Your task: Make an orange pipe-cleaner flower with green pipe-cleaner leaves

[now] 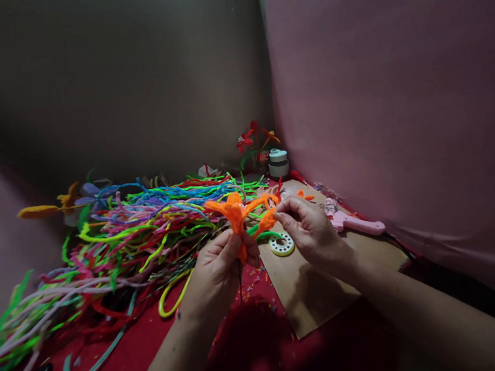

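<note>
An orange pipe-cleaner flower [238, 211] is held up in front of me over a red cloth [128, 354]. My left hand [218, 270] is closed round its base, with a thin dark stem hanging below the fingers. My right hand [310, 229] pinches one orange petal [267, 221] on the flower's right side. A small roll of green tape [282, 245] lies on a brown cardboard sheet [311, 296] just below the hands.
A big tangle of coloured pipe cleaners [121, 238] covers the left. A pink glue gun [356, 221] lies at the right on the cardboard. Red and orange finished flowers [252, 138] and stacked tape rolls [278, 162] stand in the back corner. A pink wall [397, 107] closes the right.
</note>
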A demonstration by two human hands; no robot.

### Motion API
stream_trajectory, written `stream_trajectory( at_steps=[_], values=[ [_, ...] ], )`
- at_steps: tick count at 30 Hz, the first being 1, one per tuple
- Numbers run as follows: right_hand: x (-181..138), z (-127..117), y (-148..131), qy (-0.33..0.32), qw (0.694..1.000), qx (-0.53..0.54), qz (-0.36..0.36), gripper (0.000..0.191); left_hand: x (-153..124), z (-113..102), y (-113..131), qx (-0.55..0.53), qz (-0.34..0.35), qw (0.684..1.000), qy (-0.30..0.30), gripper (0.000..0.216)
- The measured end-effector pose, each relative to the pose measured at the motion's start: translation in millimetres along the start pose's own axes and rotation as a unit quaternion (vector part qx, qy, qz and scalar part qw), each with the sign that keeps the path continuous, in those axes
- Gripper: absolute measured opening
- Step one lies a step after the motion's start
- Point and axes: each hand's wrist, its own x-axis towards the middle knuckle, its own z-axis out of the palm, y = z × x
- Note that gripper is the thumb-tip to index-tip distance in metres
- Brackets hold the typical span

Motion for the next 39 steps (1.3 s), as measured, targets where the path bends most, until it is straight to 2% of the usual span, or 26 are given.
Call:
stream_trajectory(
  at_steps=[8,12,15,19,22,26,29,33,36,39],
  values=[
    [2,-9,1,0.061,0.996,-0.058,-0.012,0.009,3,-6,-1,-0.029,0.016,0.999,0.012,0.021],
    [-3,-36,28,0.081,0.985,-0.152,0.002,0.013,4,-7,-1,-0.037,0.026,0.999,0.022,0.022],
    [-19,-64,63,0.031,0.957,-0.288,0.020,0.023,4,-6,-1,-0.051,0.030,0.998,0.026,0.021],
    [-45,-93,96,-0.072,0.877,-0.471,0.061,0.030,5,-6,-1,-0.067,0.025,0.997,0.031,0.018],
    [-52,-100,101,-0.117,0.847,-0.510,0.090,0.032,6,-7,-3,-0.071,0.033,0.997,0.029,0.017],
    [-48,-96,100,-0.134,0.830,-0.534,0.086,0.024,7,-7,-5,-0.088,0.044,0.994,0.043,0.016],
    [-48,-96,103,-0.122,0.841,-0.523,0.070,0.016,7,-6,-3,-0.112,0.046,0.990,0.065,0.015],
    [-53,-102,108,-0.065,0.887,-0.457,-0.002,0.017,8,-4,-1,-0.139,0.070,0.983,0.093,0.013],
    [-54,-102,96,-0.002,0.937,-0.346,-0.036,0.019,9,-4,-2,-0.142,0.092,0.980,0.107,0.013],
    [-52,-91,66,0.032,0.985,-0.172,0.009,0.015,9,-4,-3,-0.136,0.109,0.977,0.123,0.016]
  ],
)
